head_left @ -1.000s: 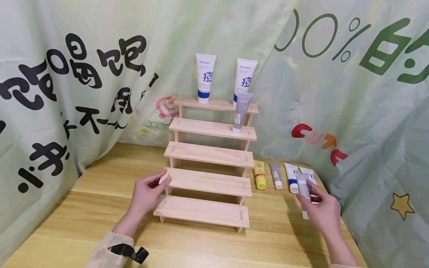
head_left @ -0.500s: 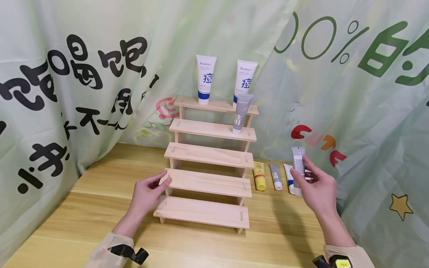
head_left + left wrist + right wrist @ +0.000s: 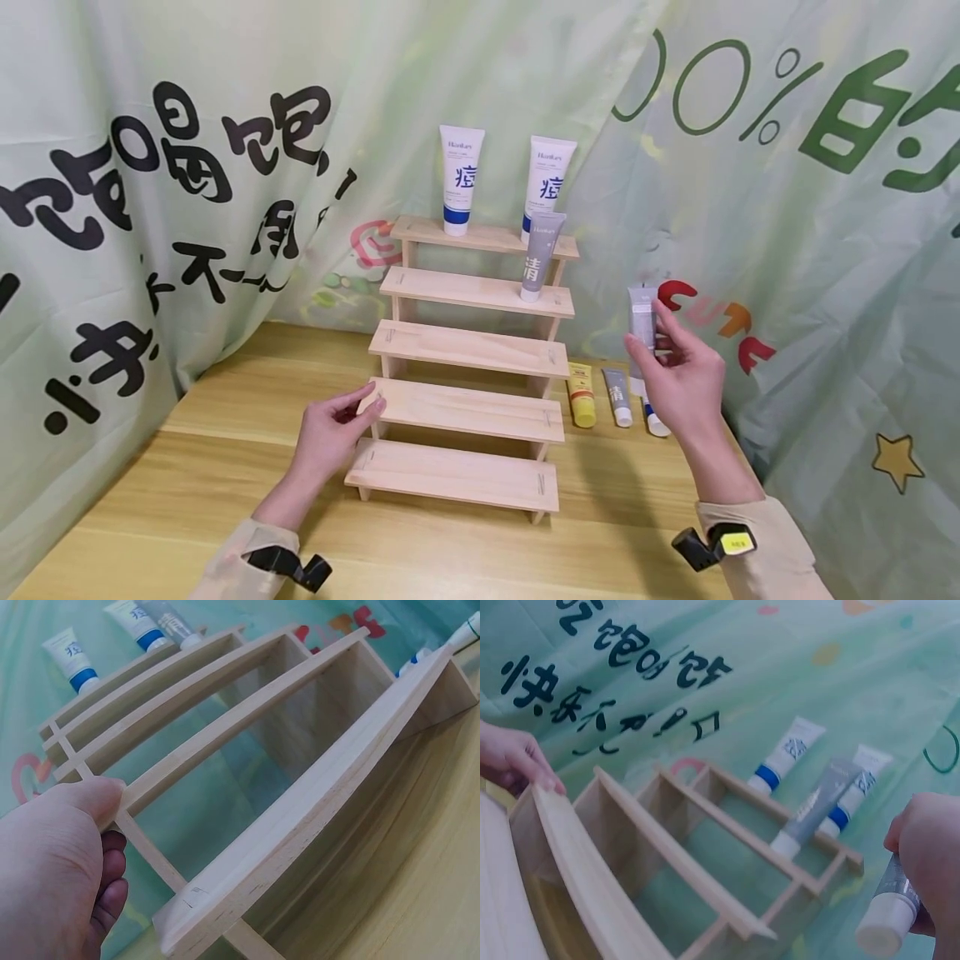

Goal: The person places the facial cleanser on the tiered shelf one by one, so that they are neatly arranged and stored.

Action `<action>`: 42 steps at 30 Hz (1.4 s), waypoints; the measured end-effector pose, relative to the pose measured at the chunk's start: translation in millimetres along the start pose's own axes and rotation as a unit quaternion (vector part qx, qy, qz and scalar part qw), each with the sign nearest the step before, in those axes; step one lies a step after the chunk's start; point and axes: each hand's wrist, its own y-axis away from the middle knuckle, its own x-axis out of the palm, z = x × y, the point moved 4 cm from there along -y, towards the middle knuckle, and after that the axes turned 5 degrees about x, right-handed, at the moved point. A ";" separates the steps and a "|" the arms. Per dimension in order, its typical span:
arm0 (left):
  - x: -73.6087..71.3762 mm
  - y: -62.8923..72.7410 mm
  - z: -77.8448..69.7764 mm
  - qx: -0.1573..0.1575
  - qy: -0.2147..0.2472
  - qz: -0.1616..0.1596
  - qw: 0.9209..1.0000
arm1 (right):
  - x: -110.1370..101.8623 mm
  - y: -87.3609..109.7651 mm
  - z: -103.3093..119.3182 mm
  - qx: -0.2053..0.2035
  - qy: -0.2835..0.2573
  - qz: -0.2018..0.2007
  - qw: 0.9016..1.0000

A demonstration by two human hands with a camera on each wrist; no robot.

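A stepped wooden rack (image 3: pixel 465 346) stands on the table. My left hand (image 3: pixel 330 433) pinches the left end of its second step from the bottom; the left wrist view shows the thumb (image 3: pixel 97 799) on that board's corner. To the rack's right, my right hand (image 3: pixel 686 379) holds a grey tube (image 3: pixel 642 321) upright in the air, white cap (image 3: pixel 881 930) downward. Two white tubes with blue bands, a left one (image 3: pixel 461 179) and a right one (image 3: pixel 549 171), stand on the top step. One grey tube (image 3: pixel 542 254) stands on the step below, at the right.
On the table right of the rack lie a yellow tube (image 3: pixel 581 396), a grey tube (image 3: pixel 618 398) and a white-and-blue tube (image 3: pixel 657 423) partly hidden by my right hand. A printed curtain (image 3: pixel 825 292) hangs behind and at both sides.
My right hand has lifted the grey tube from above the lying tubes and carried it up and leftward toward the rack. My left hand stays on the step.
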 end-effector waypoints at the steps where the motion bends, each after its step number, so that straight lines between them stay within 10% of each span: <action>1: -0.1 0.1 -0.1 0.000 -0.002 0.000 1.000 | 1.7 -1.9 4.2 -0.005 -0.002 0.002 1.000; 42: -2.2 -2.8 -0.3 -0.001 -0.003 0.010 1.000 | 140.8 -61.1 120.8 -0.101 -0.180 0.072 0.976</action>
